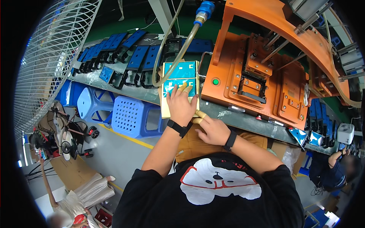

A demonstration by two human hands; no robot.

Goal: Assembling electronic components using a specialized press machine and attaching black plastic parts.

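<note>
A pale yellow block or stack of sheets point(166, 111) lies at the bench edge in front of me, with two blue-green film pieces on top. The upper film piece point(175, 71) is uncovered. My left hand point(181, 104) lies over the lower film piece point(167, 87), its fingers stretched out and their tips touching it. Yellow finger cots cover several fingertips. My right hand point(213, 130) is beside the block's lower right corner, fingers extended and apart, the cot-covered tips at its edge. Whether those tips touch the block I cannot tell.
An orange press fixture point(228, 85) with a green button stands right of the block, a black frame point(253, 89) in it. A clear hose point(182, 51) hangs over the block. Blue-and-black housings point(137, 57) line the bench at left. Blue stools point(129, 116) stand below; people work at both sides.
</note>
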